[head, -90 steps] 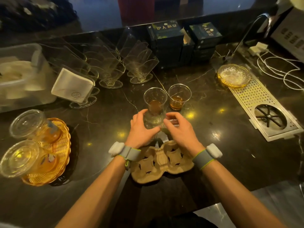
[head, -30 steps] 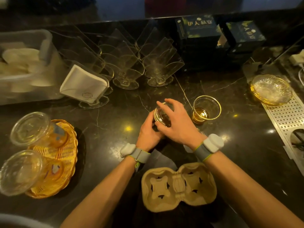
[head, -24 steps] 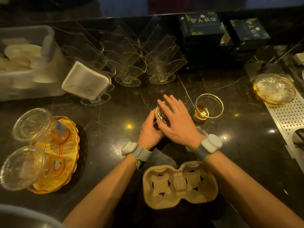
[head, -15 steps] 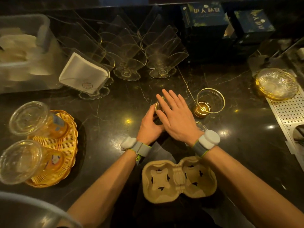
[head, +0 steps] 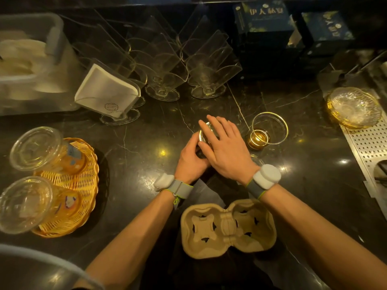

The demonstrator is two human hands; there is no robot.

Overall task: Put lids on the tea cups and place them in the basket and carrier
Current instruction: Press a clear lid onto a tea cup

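A clear plastic tea cup [head: 204, 133] stands mid-counter, mostly covered by my hands. My left hand [head: 191, 159] grips its side. My right hand [head: 225, 146] lies flat, fingers spread, on the clear lid on top of it. A second tea cup [head: 267, 130] stands open, without a lid, just to the right. Another clear lid [head: 256, 160] lies half hidden behind my right wrist. The two-slot cardboard carrier [head: 228, 227] sits empty near the front edge. At the left, the wicker basket [head: 83, 185] holds two lidded tea cups [head: 39, 148] [head: 29, 204].
Several clear acrylic napkin holders [head: 167, 65] stand at the back, one with white napkins [head: 104, 86]. A plastic tub [head: 27, 59] sits far left and dark boxes [head: 266, 19] at the back. A stack of glass plates [head: 354, 105] rests on a perforated drain tray [head: 370, 147] at the right.
My right hand went from holding the lid by its edges to lying flat on top of the cup. My left hand kept its grip on the cup's side. The view shifted slightly.
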